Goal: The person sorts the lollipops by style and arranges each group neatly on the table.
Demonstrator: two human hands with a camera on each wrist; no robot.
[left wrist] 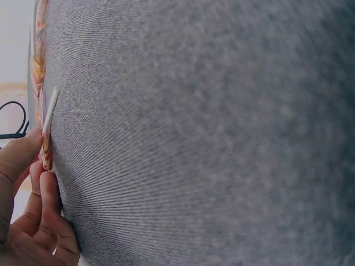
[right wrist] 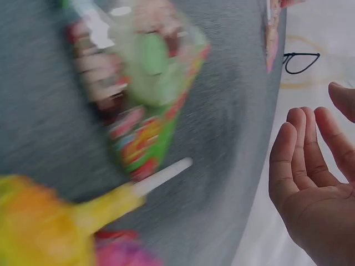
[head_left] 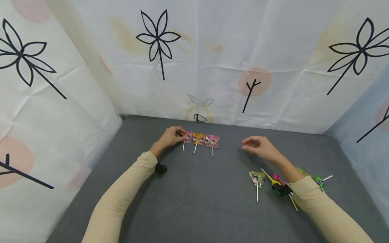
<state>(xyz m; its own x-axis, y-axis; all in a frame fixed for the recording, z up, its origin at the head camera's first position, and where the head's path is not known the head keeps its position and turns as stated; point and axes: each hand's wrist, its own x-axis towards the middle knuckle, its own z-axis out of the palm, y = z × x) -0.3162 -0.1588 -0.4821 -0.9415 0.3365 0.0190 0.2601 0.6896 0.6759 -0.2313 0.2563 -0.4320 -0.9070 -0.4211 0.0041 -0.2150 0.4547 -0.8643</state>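
At the back of the grey table, my left hand (head_left: 171, 136) pinches the pink-wrapped lollipop (head_left: 188, 137) at the left end of a row. Beside it lie an orange-wrapped lollipop (head_left: 199, 138) and another pink-wrapped lollipop (head_left: 212, 141), sticks toward me. The left wrist view shows thumb and fingers at the edge of the held wrapper (left wrist: 46, 159), its white stick (left wrist: 52, 102) uncovered. My right hand (head_left: 262, 147) is to the right of the row, fingers relaxed and slightly bent, holding nothing. In the right wrist view its palm (right wrist: 319, 205) is bare.
Near my right forearm lie a green-wrapped lollipop (head_left: 257, 179), a yellow lollipop (head_left: 276, 184), a pink one (head_left: 278, 178) and a green one (head_left: 318, 180), partly behind the sleeve. Patterned white cloth (head_left: 218, 91) borders the table (head_left: 206, 195) at the back and sides.
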